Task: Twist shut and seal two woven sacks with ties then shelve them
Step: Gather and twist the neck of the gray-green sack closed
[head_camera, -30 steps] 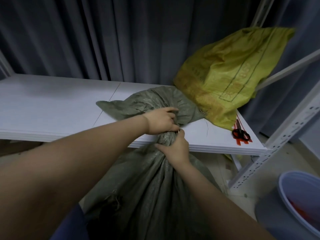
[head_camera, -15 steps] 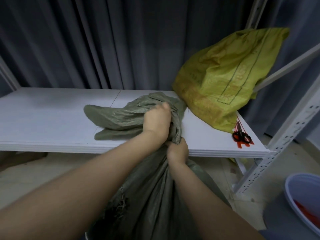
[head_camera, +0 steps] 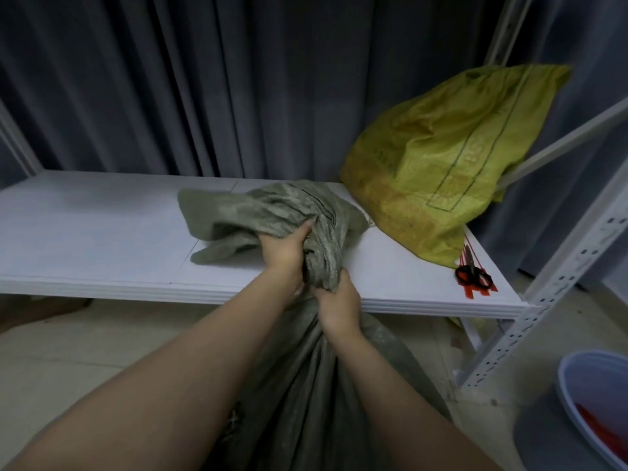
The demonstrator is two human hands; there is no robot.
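Observation:
A grey-green woven sack (head_camera: 306,385) stands on the floor in front of a white shelf (head_camera: 102,239), its loose top flopped onto the shelf board. My left hand (head_camera: 283,253) grips the bunched top of the sack above the neck. Just below it, my right hand (head_camera: 338,304) grips the twisted neck at the shelf's front edge. A yellow woven sack (head_camera: 441,158) leans on the shelf at the back right. Red ties (head_camera: 470,287) lie at the shelf's right front corner under black-handled scissors (head_camera: 474,271).
A perforated white shelf post (head_camera: 557,287) slants down on the right. A blue bucket (head_camera: 591,402) with something red inside stands on the floor at bottom right. Dark curtains (head_camera: 204,79) hang behind the shelf. The left half of the shelf board is bare.
My left hand has turned and gathered the sack's loose top into a tighter bunch, twisting the neck. My right hand stays gripping just below. The view has shifted slightly.

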